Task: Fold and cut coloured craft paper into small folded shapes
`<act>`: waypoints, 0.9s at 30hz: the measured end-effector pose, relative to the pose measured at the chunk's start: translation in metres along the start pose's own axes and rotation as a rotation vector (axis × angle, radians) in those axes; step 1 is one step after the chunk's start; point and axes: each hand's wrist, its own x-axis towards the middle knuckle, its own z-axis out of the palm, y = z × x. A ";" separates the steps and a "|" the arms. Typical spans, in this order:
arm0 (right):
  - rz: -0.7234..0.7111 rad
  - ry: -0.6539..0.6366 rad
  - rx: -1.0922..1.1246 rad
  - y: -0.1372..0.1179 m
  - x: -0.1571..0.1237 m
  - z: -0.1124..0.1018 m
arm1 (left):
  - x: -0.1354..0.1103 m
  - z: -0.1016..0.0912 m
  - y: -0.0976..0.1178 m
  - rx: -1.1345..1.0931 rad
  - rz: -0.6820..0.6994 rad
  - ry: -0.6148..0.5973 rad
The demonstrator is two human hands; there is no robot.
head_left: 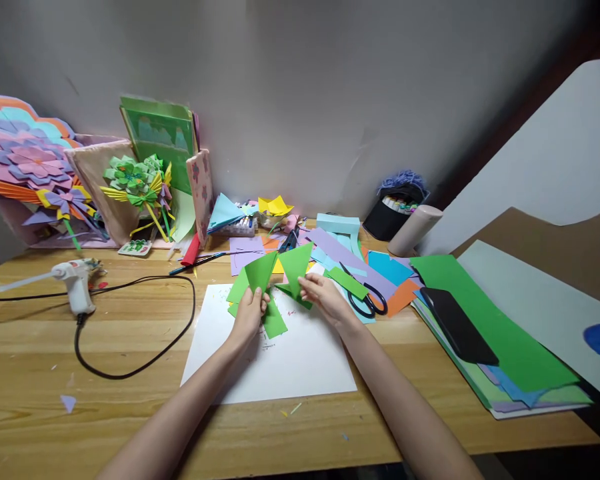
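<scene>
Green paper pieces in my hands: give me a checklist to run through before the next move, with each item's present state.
1. Left hand gripping a green piece: ok.
2. Right hand gripping a second green piece: ok.
3. White sheet bare beneath the hands: not ok, green scraps lie on it.
4. Scissors uncovered: not ok, a green strip lies across them.
5. Glue gun off the white sheet: ok.
6. Glue gun hot: cannot tell.

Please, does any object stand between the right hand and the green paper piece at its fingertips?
Nothing visible does: the right hand grips the green paper piece directly. The scissors lie aside, rightward.
</scene>
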 end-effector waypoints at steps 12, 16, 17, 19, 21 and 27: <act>-0.015 -0.143 -0.073 0.015 -0.016 0.034 | -0.013 0.009 0.002 0.060 0.085 -0.231; -0.246 -0.110 -0.392 -0.001 -0.003 -0.005 | -0.010 0.006 0.008 0.059 0.086 -0.158; -0.346 -0.032 -0.481 -0.004 0.000 -0.018 | -0.007 0.004 0.009 0.058 0.073 -0.114; -0.504 -0.035 -0.729 -0.006 0.006 -0.043 | -0.002 -0.001 0.011 0.050 0.042 -0.032; -0.524 -0.203 -0.914 -0.001 0.010 -0.060 | 0.004 -0.007 0.013 0.022 0.013 0.030; -0.508 -0.165 -0.941 0.012 0.018 -0.057 | 0.013 -0.017 0.020 -0.058 -0.020 0.088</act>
